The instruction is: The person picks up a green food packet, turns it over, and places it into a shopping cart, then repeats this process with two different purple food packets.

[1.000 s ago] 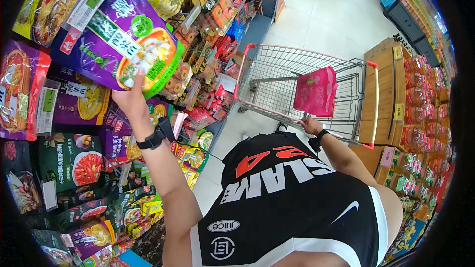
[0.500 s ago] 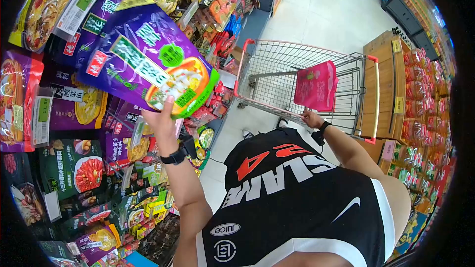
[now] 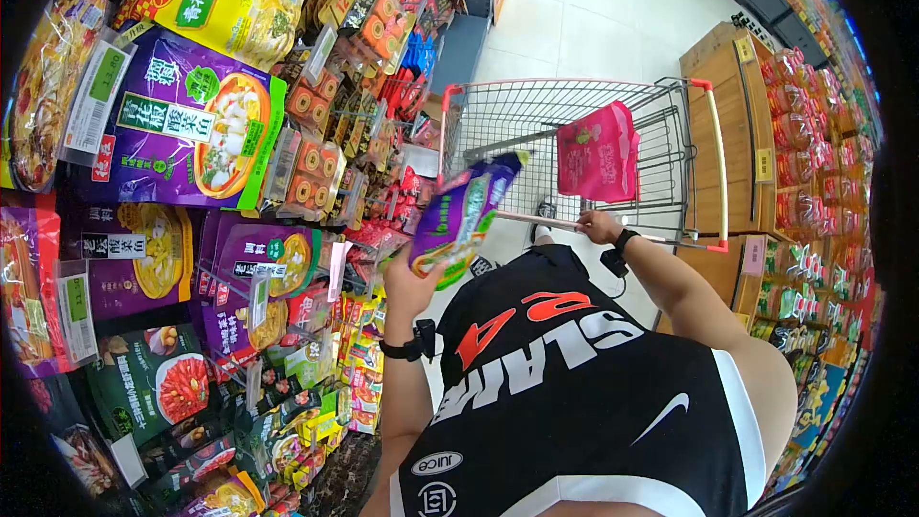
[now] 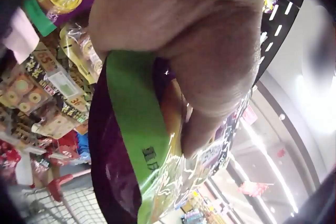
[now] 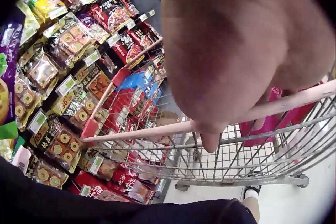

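Note:
My left hand [image 3: 410, 285] pinches a purple seasoning packet [image 3: 466, 213] with a green edge by its bottom end. The packet is tilted and overlaps the near corner of the shopping cart [image 3: 517, 86] in the head view. In the left wrist view the thumb lies over the packet's front [image 4: 131, 145], along the green strip. My right hand [image 3: 600, 226] grips the cart's pale side rail [image 5: 152, 131], its fingers curled over it. A pink bag [image 3: 598, 153] lies inside the cart.
On the left, a shelf holds matching purple packets [image 3: 182, 120], a yellow packet [image 3: 230, 5], dark green packets [image 3: 158, 378] and price tags [image 3: 96, 86]. Wooden display stands [image 3: 728, 124] with red-wrapped goods [image 3: 799, 134] line the right. White tiled floor [image 3: 565, 10] runs beyond the cart.
The left hand has drawn the purple packet away from the shelf, rightward to the cart's edge, and turned it more edge-on. The right hand stays on the cart's rail.

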### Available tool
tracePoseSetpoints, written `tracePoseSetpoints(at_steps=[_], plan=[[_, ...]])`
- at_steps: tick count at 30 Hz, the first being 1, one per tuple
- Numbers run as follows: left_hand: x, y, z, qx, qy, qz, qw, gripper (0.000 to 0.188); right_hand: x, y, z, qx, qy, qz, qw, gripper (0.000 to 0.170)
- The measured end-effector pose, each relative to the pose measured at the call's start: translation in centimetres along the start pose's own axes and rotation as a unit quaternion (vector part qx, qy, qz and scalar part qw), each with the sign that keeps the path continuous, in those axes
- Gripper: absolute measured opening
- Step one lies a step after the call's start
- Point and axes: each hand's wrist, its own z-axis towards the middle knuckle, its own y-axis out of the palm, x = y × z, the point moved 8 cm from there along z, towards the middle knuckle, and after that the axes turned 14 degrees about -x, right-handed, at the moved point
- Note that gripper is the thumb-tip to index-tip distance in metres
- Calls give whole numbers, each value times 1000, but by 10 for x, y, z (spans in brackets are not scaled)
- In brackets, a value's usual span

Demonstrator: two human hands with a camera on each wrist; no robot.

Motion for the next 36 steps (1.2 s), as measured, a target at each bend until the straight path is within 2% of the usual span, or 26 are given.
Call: tracePoseSetpoints(at_steps=[2,3,4,5,6,7,9,11,12,13,15,17,18,19,21,24,25,26,27,28,29,30,33,34,36], plan=[[4,13,1,-22,6,99,995,41,6,7,5,-37,8,-20,999,32],[4,18,4,-30,10,149,988,42,-1,2,-5,-43,12,-76,996,36],[-8,32,9,-90,2,67,994,42,-20,-16,-22,4,-16,-68,998,42],[16,32,9,-78,32,101,991,40,-47,-37,-43,47,-47,-60,996,50],[14,41,12,-92,43,103,989,39,-73,-57,-60,4,-91,167,982,60],[10,48,14,-105,50,104,988,38,-104,-77,-79,-49,-127,384,913,72],[18,61,18,-151,45,108,982,43,-173,-130,-124,-24,-272,509,816,83],[17,75,22,-182,45,67,980,44,-220,-157,-156,-64,-386,406,826,84],[16,80,25,-199,50,42,978,45,-230,-161,-163,-82,-398,381,831,80],[16,81,28,-200,59,34,977,45,-217,-151,-162,-126,-285,351,883,77],[12,90,33,-204,78,10,976,46,-234,-155,-169,-42,-234,197,951,76],[-8,104,37,-194,40,31,980,45,-266,-168,-189,14,-204,31,978,78],[-3,106,40,-194,52,41,979,44,-284,-172,-200,20,-185,32,982,85],[6,106,42,-195,65,51,977,44,-280,-164,-197,47,-235,20,971,91],[22,105,50,-230,58,25,971,44,-290,-170,-202,117,-235,10,965,81],[32,113,63,-215,112,25,970,45,-273,-173,-200,181,-145,16,973,60],[38,113,69,-207,124,36,970,46,-262,-173,-196,183,-139,41,972,61],[33,122,74,-245,85,18,966,46,-245,-174,-193,213,-119,7,970,56],[38,123,77,-233,102,21,967,48,-233,-176,-192,243,-101,-28,964,52],[44,124,81,-220,119,25,968,49,-250,-192,-197,248,-119,1,961,42],[49,124,85,-207,137,30,968,51,-251,-200,-194,238,-123,-11,963,40],[52,126,85,-181,188,49,964,61,-248,-208,-188,228,-127,-23,965,39],[48,112,83,-11,145,43,988,71,-245,-230,-174,220,-140,-48,964,33],[48,108,79,-2,142,80,987,76,-242,-236,-165,219,-153,-54,962,32],[23,107,74,-42,84,40,995,71,-237,-246,-141,241,-166,-67,954,34]])
